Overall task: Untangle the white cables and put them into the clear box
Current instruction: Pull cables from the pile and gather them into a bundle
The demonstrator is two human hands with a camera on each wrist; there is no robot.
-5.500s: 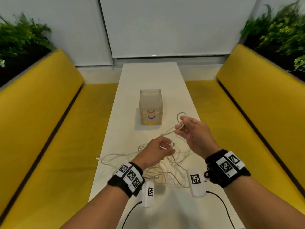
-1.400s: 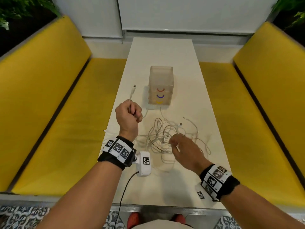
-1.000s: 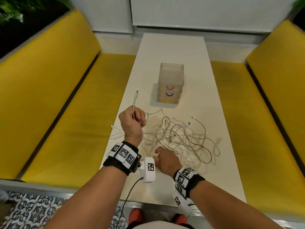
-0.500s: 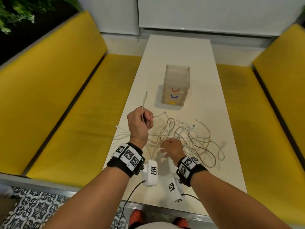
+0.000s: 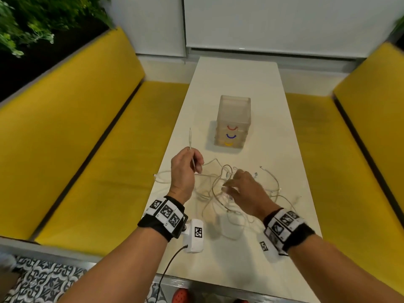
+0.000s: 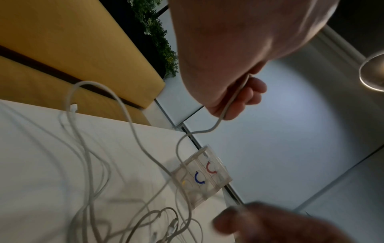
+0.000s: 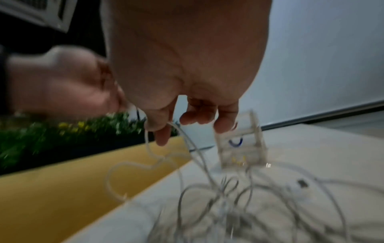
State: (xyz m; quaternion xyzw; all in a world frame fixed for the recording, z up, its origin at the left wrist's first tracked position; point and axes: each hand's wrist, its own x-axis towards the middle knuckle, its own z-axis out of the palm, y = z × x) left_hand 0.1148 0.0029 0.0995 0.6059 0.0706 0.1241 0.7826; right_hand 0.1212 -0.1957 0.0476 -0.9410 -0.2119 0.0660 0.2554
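Cable end (image 5: 190, 138) in L grip (image 5: 184, 171)

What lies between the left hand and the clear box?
In the head view, only bare table separates the left hand from the clear box.

We see white cables (image 5: 220, 189), yellow benches (image 5: 87, 132), and red, blue, yellow arcs on the clear box (image 5: 234, 119).

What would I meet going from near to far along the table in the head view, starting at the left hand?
left hand gripping a white cable → cable's plug tip pointing away → clear box → bare far end of the table.
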